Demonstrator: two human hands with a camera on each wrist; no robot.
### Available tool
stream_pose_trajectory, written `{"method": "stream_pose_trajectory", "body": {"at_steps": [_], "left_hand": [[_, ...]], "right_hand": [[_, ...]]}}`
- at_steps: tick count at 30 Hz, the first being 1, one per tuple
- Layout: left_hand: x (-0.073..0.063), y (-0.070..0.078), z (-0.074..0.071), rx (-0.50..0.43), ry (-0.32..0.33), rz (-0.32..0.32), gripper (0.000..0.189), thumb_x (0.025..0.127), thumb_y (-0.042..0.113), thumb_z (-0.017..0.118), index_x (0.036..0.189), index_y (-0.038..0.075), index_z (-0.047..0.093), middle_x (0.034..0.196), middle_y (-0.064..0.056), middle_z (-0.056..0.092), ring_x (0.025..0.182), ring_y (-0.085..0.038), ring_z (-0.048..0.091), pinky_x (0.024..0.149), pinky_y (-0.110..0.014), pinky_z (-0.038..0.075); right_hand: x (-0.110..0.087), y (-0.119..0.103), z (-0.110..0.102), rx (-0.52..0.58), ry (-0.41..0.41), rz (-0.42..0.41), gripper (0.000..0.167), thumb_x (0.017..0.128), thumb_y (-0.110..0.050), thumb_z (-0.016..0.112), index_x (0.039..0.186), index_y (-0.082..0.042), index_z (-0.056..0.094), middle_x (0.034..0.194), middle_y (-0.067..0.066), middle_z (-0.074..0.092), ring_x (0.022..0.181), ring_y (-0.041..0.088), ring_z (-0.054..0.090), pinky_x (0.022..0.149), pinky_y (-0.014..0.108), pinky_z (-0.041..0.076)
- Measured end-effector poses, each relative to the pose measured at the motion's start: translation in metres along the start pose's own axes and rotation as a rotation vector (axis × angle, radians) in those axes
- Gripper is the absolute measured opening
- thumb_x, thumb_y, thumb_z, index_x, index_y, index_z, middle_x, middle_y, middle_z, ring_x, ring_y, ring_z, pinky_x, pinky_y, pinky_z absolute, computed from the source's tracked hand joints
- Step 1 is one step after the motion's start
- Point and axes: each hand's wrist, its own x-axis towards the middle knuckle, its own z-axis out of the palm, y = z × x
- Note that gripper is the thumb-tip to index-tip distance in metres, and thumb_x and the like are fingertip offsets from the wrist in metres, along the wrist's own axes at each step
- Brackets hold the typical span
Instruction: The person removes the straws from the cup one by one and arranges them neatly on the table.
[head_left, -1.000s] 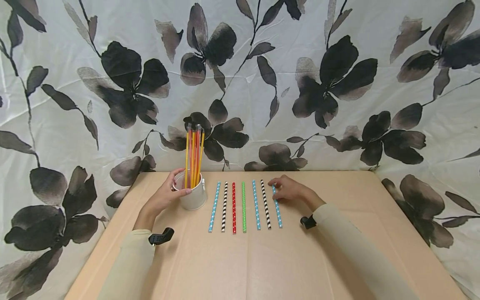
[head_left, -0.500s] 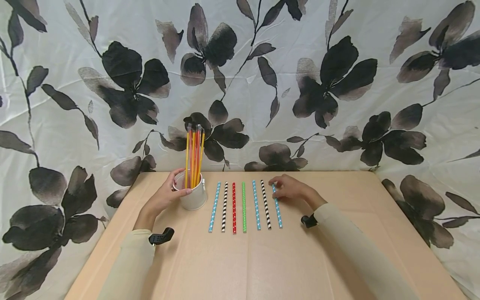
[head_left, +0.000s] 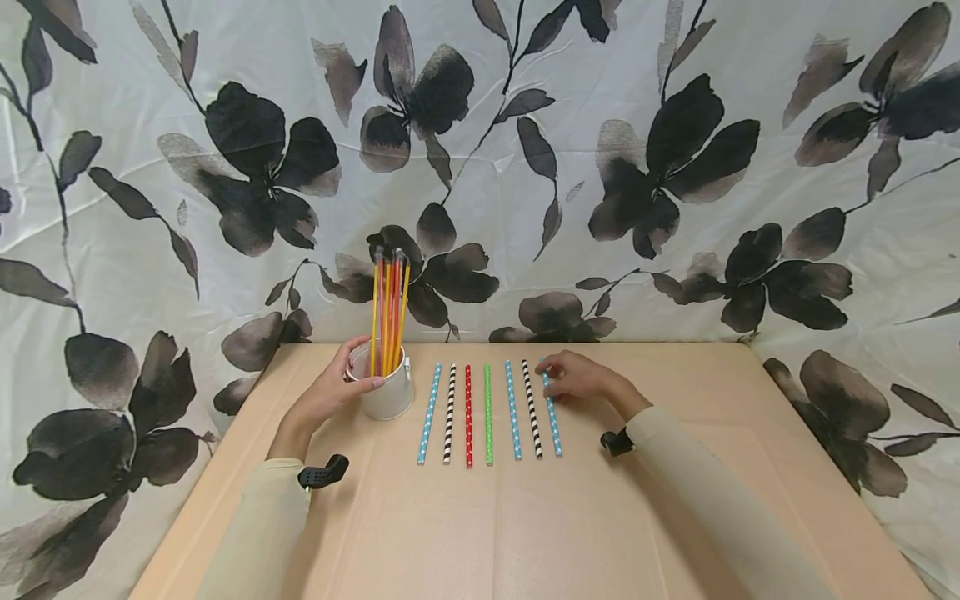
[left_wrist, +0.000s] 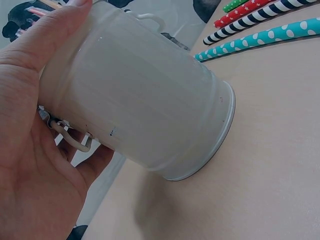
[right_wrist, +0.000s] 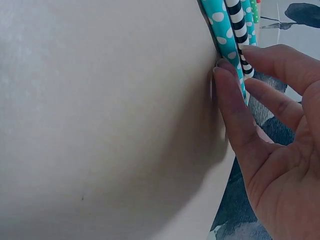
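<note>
My left hand (head_left: 330, 396) grips a small white metal bucket (head_left: 388, 402), its thumb at the rim and the fingers round the far side. Slim yellow, orange and reddish sticks (head_left: 388, 312) stand upright in the bucket. In the left wrist view the bucket's wall (left_wrist: 140, 90) and base show close up. At the right end of a row of paper straws, my right hand (head_left: 581, 379) pinches the far part of a blue straw with white dots (head_left: 553, 429). The right wrist view has thumb and fingers on either side of this blue dotted straw (right_wrist: 220, 25).
Further straws lie side by side to the left: black-and-white striped (head_left: 532, 412), blue dotted (head_left: 513, 412), green (head_left: 488, 417), red (head_left: 468, 417), then striped (head_left: 449, 417) and blue dotted (head_left: 429, 417). A floral cloth (head_left: 525, 167) hangs behind the wooden table (head_left: 465, 533).
The rightmost blue dotted straw has shifted very slightly left with my right hand. My left hand and the bucket have stayed in place.
</note>
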Motion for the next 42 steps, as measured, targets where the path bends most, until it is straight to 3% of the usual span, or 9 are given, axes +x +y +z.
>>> {"method": "stream_pose_trajectory", "body": {"at_steps": [5, 9, 14, 24, 29, 34, 38, 42], "left_hand": [[0.002, -0.001, -0.001, 0.003, 0.001, -0.001, 0.094, 0.089, 0.031, 0.08, 0.16, 0.024, 0.018, 0.165, -0.018, 0.016, 0.153, -0.042, 0.012, 0.116, -0.072, 0.013], [0.002, 0.0, -0.001, 0.01, 0.0, -0.003, 0.094, 0.089, 0.033, 0.079, 0.16, 0.024, 0.018, 0.165, -0.019, 0.015, 0.153, -0.043, 0.011, 0.116, -0.072, 0.013], [0.0, 0.001, -0.001, 0.01, -0.004, -0.003, 0.092, 0.089, 0.032, 0.079, 0.159, 0.025, 0.019, 0.166, -0.017, 0.014, 0.153, -0.043, 0.008, 0.116, -0.073, 0.012], [0.0, 0.0, -0.001, 0.004, -0.009, -0.018, 0.094, 0.09, 0.027, 0.078, 0.16, 0.024, 0.017, 0.167, -0.018, 0.011, 0.153, -0.045, 0.006, 0.115, -0.074, 0.011], [0.002, -0.002, -0.001, -0.004, -0.01, -0.022, 0.094, 0.09, 0.027, 0.078, 0.16, 0.024, 0.016, 0.167, -0.017, 0.012, 0.154, -0.043, 0.006, 0.116, -0.073, 0.011], [-0.001, 0.0, -0.001, -0.017, -0.009, -0.007, 0.092, 0.09, 0.029, 0.079, 0.16, 0.027, 0.018, 0.167, -0.015, 0.014, 0.154, -0.041, 0.009, 0.116, -0.072, 0.012], [-0.001, 0.002, -0.001, -0.011, -0.008, -0.002, 0.093, 0.089, 0.03, 0.079, 0.16, 0.026, 0.018, 0.166, -0.015, 0.015, 0.154, -0.042, 0.01, 0.116, -0.072, 0.013], [0.001, 0.0, -0.001, 0.003, -0.003, -0.004, 0.095, 0.089, 0.032, 0.079, 0.16, 0.025, 0.018, 0.166, -0.017, 0.015, 0.153, -0.043, 0.011, 0.116, -0.072, 0.014]], "right_hand": [[0.0, 0.002, -0.003, 0.026, -0.006, -0.024, 0.041, 0.091, -0.001, 0.069, 0.13, 0.009, 0.06, 0.091, 0.015, 0.066, 0.07, 0.02, 0.07, 0.068, 0.03, 0.058], [0.001, 0.002, -0.005, -0.019, 0.01, -0.028, 0.041, 0.093, -0.002, 0.068, 0.132, 0.007, 0.06, 0.09, 0.013, 0.066, 0.07, 0.019, 0.067, 0.067, 0.029, 0.055], [0.004, -0.006, -0.009, -0.035, 0.057, -0.029, 0.041, 0.094, -0.004, 0.066, 0.134, 0.004, 0.06, 0.097, 0.012, 0.064, 0.073, 0.021, 0.064, 0.067, 0.031, 0.053], [0.02, -0.031, -0.01, 0.158, 0.225, -0.107, 0.037, 0.096, -0.007, 0.067, 0.132, 0.002, 0.063, 0.108, 0.016, 0.068, 0.091, 0.024, 0.065, 0.075, 0.032, 0.055], [0.029, -0.045, -0.006, 0.309, 0.305, -0.139, 0.04, 0.097, -0.016, 0.07, 0.134, -0.002, 0.063, 0.111, 0.014, 0.068, 0.096, 0.031, 0.065, 0.083, 0.045, 0.058], [0.041, -0.062, 0.0, 0.424, 0.355, -0.167, 0.038, 0.096, -0.011, 0.07, 0.132, -0.001, 0.063, 0.111, 0.019, 0.067, 0.103, 0.041, 0.064, 0.091, 0.054, 0.055], [0.054, -0.074, 0.006, 0.448, 0.364, -0.184, 0.038, 0.096, -0.009, 0.07, 0.133, -0.003, 0.064, 0.11, 0.017, 0.067, 0.098, 0.032, 0.067, 0.092, 0.052, 0.056], [0.066, -0.087, 0.013, 0.424, 0.365, -0.203, 0.04, 0.095, -0.01, 0.071, 0.134, -0.008, 0.064, 0.109, 0.011, 0.069, 0.093, 0.022, 0.068, 0.087, 0.039, 0.058]]}}
